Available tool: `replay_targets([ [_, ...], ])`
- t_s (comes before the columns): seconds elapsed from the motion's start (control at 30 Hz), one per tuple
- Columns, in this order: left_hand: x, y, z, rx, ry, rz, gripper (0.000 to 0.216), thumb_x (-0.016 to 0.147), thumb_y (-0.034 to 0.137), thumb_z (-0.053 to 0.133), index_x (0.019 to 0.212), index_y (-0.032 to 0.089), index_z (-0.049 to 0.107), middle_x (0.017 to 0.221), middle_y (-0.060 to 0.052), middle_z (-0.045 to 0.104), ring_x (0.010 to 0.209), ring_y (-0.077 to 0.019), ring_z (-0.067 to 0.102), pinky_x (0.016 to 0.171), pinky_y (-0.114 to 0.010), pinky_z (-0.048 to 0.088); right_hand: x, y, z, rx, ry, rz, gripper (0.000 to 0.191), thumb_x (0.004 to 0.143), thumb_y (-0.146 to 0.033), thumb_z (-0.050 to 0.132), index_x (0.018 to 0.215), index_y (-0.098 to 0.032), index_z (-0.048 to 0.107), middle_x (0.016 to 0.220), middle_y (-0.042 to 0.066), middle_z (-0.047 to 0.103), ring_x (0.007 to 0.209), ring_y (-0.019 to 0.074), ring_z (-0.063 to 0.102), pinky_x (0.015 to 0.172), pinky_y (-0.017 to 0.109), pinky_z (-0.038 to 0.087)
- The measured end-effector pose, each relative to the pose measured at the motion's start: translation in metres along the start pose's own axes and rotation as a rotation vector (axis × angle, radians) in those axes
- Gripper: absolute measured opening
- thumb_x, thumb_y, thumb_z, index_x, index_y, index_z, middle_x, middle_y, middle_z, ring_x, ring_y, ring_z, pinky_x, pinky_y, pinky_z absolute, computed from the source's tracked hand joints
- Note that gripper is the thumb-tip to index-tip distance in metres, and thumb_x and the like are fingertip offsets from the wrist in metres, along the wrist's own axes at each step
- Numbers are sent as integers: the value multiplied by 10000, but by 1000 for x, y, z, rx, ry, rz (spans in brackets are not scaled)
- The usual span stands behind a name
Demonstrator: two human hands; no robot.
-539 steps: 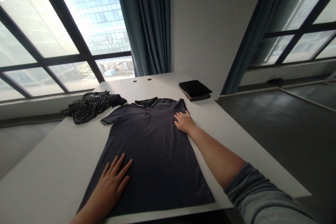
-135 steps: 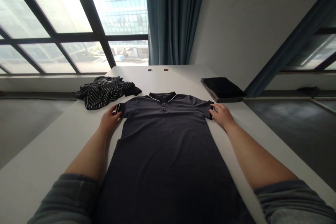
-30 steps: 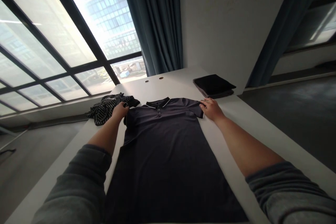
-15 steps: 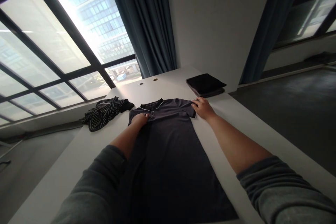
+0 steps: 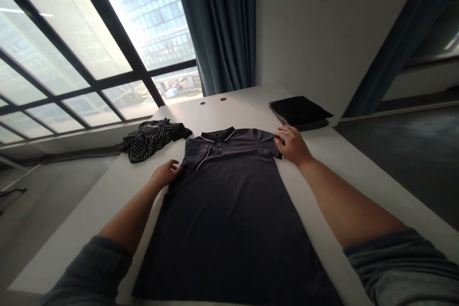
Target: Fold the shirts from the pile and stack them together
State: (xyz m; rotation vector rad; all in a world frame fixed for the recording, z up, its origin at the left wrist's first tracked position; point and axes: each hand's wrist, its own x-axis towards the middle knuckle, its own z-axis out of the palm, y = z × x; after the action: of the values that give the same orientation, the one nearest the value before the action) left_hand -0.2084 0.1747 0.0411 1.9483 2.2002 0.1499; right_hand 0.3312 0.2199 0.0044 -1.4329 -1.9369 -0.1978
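Note:
A dark polo shirt [image 5: 233,210] lies front up, its collar at the far end and its hem toward me. The collar [image 5: 218,135] has a white stripe and stands above a short row of buttons. The shirt's left-side sleeve [image 5: 197,153] is folded inward over the chest, white trim showing. My left hand [image 5: 167,173] is at the shirt's left edge below that sleeve, fingers apart and slightly bent, fingertips close to the cloth. Over the end of the outstretched right-side sleeve [image 5: 268,141], my right hand [image 5: 292,146] rests with its fingers spread.
A crumpled black-and-white striped garment [image 5: 152,139] lies at the far left of the white table [image 5: 247,105]. Folded dark clothes [image 5: 301,112] are stacked at the far right, just beyond my right hand. Behind are windows, a blue curtain [image 5: 222,28] and a wall.
My left hand has left the chest and moved out to the shirt's left edge. The left-side sleeve now shows folded over the chest. My right hand stays at the other sleeve; the view has shifted.

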Motion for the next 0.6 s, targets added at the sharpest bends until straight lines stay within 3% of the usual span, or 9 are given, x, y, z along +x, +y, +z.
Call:
replay_targets([
  [0.13,-10,8,7,25,109,135,295,931,416,622,1187,279,671,1098,-42,775,976,-243,723,841,-329,512,0,-37,-14,30,-42,-96,380,995,-334,474,1177,-196,777,1332,132,654,1355,330,494,1230,512,351],
  [0.27,-18,13,11,81,138,201,201,956,347,572,1102,272,688,1103,-74,751,986,-266,704,837,-348,499,11,-89,-1,86,-170,-220,310,971,-304,524,1097,-212,792,1214,120,698,1232,310,575,1169,491,418],
  [0.4,-24,9,14,99,144,197,231,1000,378,514,1136,280,673,1136,-93,741,1003,-276,703,831,-354,485,58,-158,41,187,-404,-334,270,964,-287,566,1087,-212,794,1171,94,729,1136,266,644,1094,415,481],
  [0.6,-24,4,5,71,169,218,244,1006,426,527,1151,273,649,1121,-62,757,982,-250,712,806,-340,484,154,-245,129,156,-574,-132,340,973,-247,572,1264,-192,739,1191,76,762,1098,222,688,1014,309,504],
])
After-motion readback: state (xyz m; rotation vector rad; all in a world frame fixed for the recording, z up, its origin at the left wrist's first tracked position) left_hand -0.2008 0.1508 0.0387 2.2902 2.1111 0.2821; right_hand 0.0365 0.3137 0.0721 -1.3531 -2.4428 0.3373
